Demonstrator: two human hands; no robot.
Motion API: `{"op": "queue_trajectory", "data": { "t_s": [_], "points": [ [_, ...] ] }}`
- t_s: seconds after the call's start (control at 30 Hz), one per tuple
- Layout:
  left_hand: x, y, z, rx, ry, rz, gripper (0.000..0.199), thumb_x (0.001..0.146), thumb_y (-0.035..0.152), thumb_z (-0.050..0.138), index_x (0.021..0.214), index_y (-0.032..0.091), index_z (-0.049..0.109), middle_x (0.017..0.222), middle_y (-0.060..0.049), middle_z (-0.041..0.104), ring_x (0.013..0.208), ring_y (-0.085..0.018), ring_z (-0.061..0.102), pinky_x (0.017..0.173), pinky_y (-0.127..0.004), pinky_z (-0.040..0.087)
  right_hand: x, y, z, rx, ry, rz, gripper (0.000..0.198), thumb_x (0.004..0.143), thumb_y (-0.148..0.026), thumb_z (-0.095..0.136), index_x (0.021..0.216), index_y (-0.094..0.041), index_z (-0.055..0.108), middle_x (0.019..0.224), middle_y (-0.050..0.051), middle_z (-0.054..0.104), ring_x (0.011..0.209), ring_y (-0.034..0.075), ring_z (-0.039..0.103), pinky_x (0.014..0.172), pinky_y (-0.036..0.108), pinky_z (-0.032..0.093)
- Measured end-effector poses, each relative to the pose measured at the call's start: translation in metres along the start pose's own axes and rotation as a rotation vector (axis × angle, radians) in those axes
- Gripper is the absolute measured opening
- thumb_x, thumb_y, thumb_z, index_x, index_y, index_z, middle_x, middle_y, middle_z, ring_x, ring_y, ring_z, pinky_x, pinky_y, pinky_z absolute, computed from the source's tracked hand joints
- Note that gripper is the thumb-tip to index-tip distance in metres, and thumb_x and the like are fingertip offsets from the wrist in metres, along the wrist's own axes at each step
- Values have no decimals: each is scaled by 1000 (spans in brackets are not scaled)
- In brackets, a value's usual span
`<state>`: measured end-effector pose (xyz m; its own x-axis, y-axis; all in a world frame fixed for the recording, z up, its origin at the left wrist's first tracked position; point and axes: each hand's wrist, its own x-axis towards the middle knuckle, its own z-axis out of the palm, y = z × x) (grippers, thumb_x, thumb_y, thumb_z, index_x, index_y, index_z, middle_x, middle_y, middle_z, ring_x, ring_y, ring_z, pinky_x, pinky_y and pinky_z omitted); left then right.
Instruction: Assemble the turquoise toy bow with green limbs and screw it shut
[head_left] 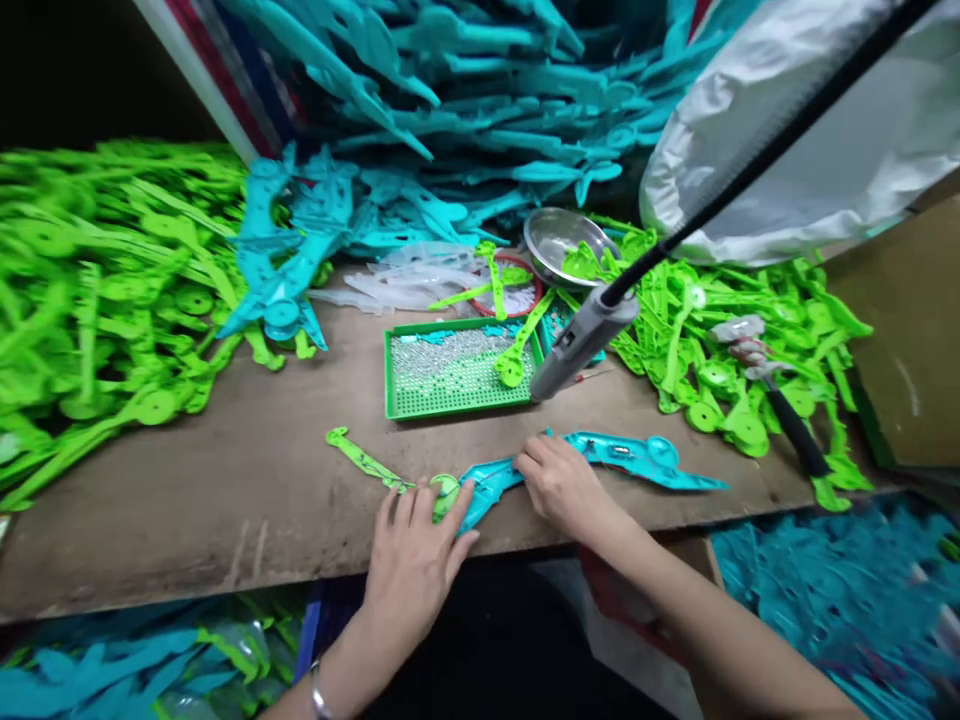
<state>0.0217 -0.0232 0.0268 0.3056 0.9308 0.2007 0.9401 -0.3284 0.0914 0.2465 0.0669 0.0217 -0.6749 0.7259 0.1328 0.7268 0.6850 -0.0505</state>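
Along our brown worktop [187, 480], we have a great stack of teal plastic parts [450, 80] at the back, a broad pile of lime-green plastic parts [112, 280] on the left and a second green heap [690, 340] on the right. Behind that heap we see a white-lined sack [720, 130]. Near the front edge lies our bowed teal shell [637, 458], partly covered by both hands. Just beyond it sits a green perforated tray [388, 375], with a steel bowl [534, 240] farther back. A grey power tool [581, 345] hangs on a black cord, its lower end by the tray's near right corner. To the left of the shell we have a lime-green arm piece [356, 455], its round end beside the shell's left end. Our left hand [411, 545] lies over that meeting place, fingers spread and flat, grasping nothing we can see. Our right hand [562, 490] is bunched at the shell's middle; its fingertips are hidden, so we cannot tell whether they grip anything. Smallest are the silvery bits [442, 355] in the tray and a metal insert [621, 450] in the shell.
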Motion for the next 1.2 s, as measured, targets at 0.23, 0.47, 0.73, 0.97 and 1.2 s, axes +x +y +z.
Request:
{"op": "queue_trajectory", "data": {
  "t_s": [0.23, 0.47, 0.73, 0.97, 1.2],
  "points": [
    [109, -129, -19, 77, 188, -57, 34, 96, 12, 38, 118, 8, 63, 103, -18, 68, 96, -28, 62, 84, -42, 51, -4, 9, 7, 110, 81, -26, 21, 87, -4, 53, 84, -17, 68, 79, 6, 62, 75, 21, 52, 76, 34, 40],
    [219, -198, 37, -82, -74, -178, 40, 95, -1, 29, 132, -2, 43, 140, -21, 54, 131, -18, 42, 114, -45, 31, -1, 11, -1, 145, -31, 33, 19, 88, -8, 51, 85, -15, 68, 80, 8, 66, 77, 21, 55, 74, 34, 37],
    [219, -191, 19, -123, -114, -123, 49, 106, 24, 10, 128, -3, 44, 131, -12, 58, 139, -26, 40, 110, -56, 33, 1, 9, -9, 173, -101, 107, 14, 91, -13, 49, 89, -14, 63, 84, 10, 69, 79, 23, 58, 74, 35, 38],
    [156, -151, -37, -271, 481, 46, 32, 99, 23, 52, 128, 9, 56, 124, -6, 64, 120, -19, 58, 104, -42, 49, 3, 5, -25, 395, 163, 107, 18, 89, -10, 51, 98, -18, 65, 99, 11, 71, 98, 26, 65, 86, 41, 52],
    [23, -66, -64, -706, 297, 33, 17, 79, 23, 78, 95, 27, 74, 100, -2, 72, 87, -18, 69, 80, -35, 60, 35, -62, -42, 638, 385, -153, 67, 89, -13, 59, 152, -22, 35, 134, 13, 64, 112, 25, 67, 87, 42, 59]
  ]
}}
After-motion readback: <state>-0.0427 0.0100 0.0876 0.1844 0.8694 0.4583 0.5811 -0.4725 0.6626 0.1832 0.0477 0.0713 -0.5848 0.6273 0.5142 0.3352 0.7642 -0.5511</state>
